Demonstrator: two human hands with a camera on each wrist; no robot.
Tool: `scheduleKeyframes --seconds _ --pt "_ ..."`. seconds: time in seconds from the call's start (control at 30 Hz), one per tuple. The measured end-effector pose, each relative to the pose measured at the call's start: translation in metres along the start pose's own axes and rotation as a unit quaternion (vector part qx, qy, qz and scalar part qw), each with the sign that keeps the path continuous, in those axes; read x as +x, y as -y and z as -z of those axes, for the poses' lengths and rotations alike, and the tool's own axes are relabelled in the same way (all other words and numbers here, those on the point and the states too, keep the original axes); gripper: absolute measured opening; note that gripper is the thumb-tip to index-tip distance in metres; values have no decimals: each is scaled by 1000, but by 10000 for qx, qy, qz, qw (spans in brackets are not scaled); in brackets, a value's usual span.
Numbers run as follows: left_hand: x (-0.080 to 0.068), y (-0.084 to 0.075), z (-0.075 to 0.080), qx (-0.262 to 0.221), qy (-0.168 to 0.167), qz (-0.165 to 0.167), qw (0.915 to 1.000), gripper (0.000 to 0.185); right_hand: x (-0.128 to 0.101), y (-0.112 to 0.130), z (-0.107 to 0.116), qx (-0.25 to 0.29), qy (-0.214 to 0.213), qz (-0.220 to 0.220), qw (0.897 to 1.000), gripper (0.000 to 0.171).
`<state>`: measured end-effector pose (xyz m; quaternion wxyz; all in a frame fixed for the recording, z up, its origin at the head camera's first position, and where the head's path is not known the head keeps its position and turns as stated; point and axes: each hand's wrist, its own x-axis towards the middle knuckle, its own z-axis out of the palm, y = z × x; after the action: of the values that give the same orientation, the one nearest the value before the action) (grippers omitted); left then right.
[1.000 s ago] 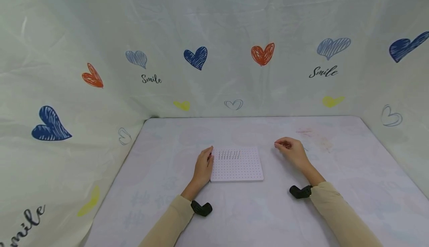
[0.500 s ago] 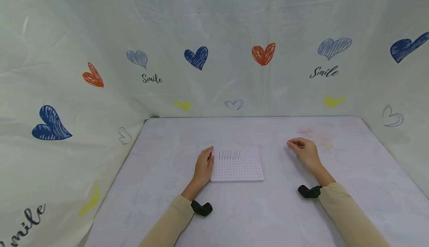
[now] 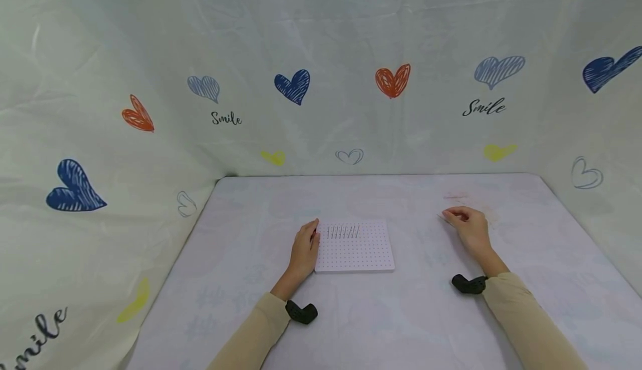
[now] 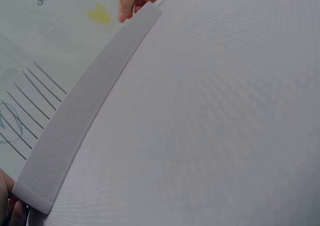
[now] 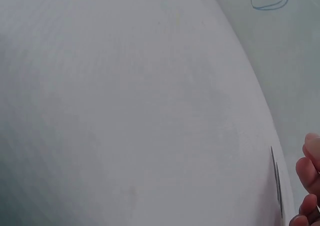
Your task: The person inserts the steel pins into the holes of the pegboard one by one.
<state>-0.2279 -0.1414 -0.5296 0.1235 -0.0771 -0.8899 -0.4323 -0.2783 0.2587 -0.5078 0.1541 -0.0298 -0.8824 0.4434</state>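
White pegboard against left hand, right hand apart

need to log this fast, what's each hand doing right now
Left hand: open, fingers resting along the left edge of the white pegboard.
Right hand: on the table, fingers curled; whether it pinches a thin pin cannot be told.

light: bright, even, diffuse | shadows: faint, soft under my fingers on the desk | glare: not visible | distortion: head view bows outward at edges | focus: my wrist views soft, fingertips blurred at frame edge
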Motion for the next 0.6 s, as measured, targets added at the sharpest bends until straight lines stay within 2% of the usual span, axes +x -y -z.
scheduleKeyframes --seconds 0.27,0.6 --pt "1 1 0 6 37 65 10000 43 1 -7 1 -140 -2 -108 9998 28" --pt "2 1 -1 61 24 71 10000 42 1 -15 -2 -287 -33 62 9996 25"
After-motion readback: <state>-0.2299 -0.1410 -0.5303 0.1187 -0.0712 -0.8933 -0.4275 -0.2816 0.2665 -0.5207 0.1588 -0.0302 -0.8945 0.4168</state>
